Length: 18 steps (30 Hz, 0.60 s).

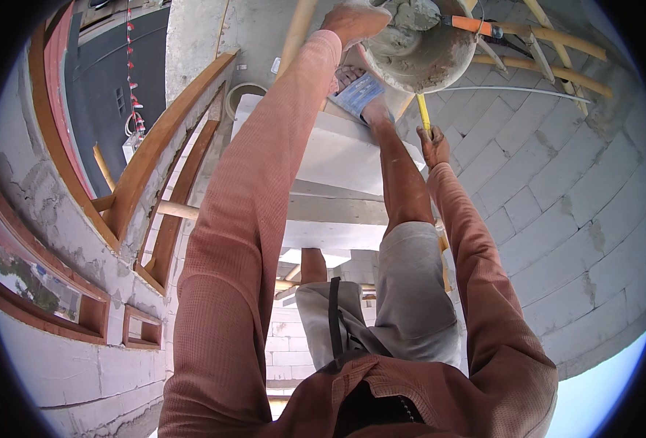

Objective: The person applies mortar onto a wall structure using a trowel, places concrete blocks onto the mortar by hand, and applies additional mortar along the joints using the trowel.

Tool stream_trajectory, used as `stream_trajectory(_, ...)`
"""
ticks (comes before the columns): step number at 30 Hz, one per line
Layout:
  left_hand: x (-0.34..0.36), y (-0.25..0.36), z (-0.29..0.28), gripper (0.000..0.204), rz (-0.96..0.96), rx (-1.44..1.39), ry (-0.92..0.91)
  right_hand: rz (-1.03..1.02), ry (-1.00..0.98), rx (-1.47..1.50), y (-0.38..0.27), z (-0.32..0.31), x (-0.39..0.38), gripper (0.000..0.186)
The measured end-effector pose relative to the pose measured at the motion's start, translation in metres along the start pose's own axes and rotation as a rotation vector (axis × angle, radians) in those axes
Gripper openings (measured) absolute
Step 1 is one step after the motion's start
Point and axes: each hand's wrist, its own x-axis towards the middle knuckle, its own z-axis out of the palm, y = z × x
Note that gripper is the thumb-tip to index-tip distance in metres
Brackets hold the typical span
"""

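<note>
A round bucket [450, 69] of wet grey mortar [396, 47] is at the top of the view. Inside it rests a trowel [418, 13], its orange handle [472, 26] jutting over the right rim. My left hand [356, 23] is closed at the bucket's left rim and appears to grip it; some fingers are cut off by the picture's edge. Below the bucket, my right hand [434, 146] is closed around a yellow stick-like handle [423, 113]. The handle's far end disappears behind the bucket, so its kind does not show.
My bare leg [403, 168] and foot stand by pale blocks or boards [337, 164], with a drop beneath. A block wall [556, 175] curves along the right, and bamboo poles [556, 44] lie at upper right. Wooden window frames [136, 182] line the left wall.
</note>
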Motion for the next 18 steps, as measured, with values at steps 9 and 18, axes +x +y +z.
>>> stream_trajectory(9, -0.193, -0.122, -0.014, 0.043, 0.177, -0.839, 0.562, -0.292, 0.036, 0.156, -0.09, 0.069, 0.082, 0.042)
stream_trajectory(18, -0.303, -0.182, 0.025, 0.047, 0.047, -1.009, 0.737, -0.21, 0.271, -0.212, -0.079, 0.016, 0.115, 0.062)
